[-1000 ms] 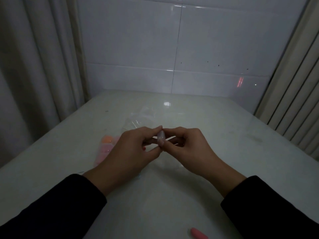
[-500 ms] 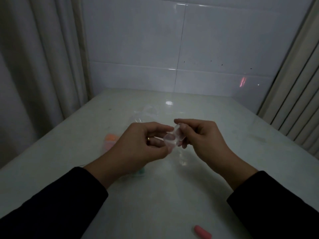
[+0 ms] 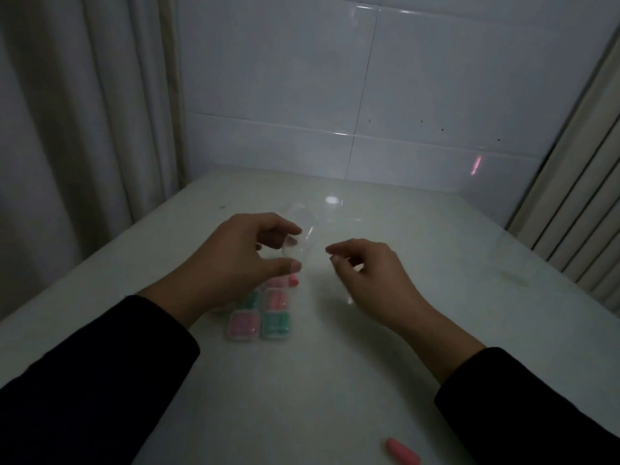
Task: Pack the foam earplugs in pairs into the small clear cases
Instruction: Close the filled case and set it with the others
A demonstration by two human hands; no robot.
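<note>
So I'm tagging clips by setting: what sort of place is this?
Probably a makeshift home workstation, not a factory: a plain white table pushed against a glossy tiled wall, with a curtain on the left.

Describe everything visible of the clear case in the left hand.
The clear case is small, see-through and glossy, apparently thin hard plastic. The left hand holds it above the table, thumb below and fingers above. It looks empty; dim light and blur hide whether its lid is open. The right hand is beside it, apart. Packed cases lie beneath.
</note>
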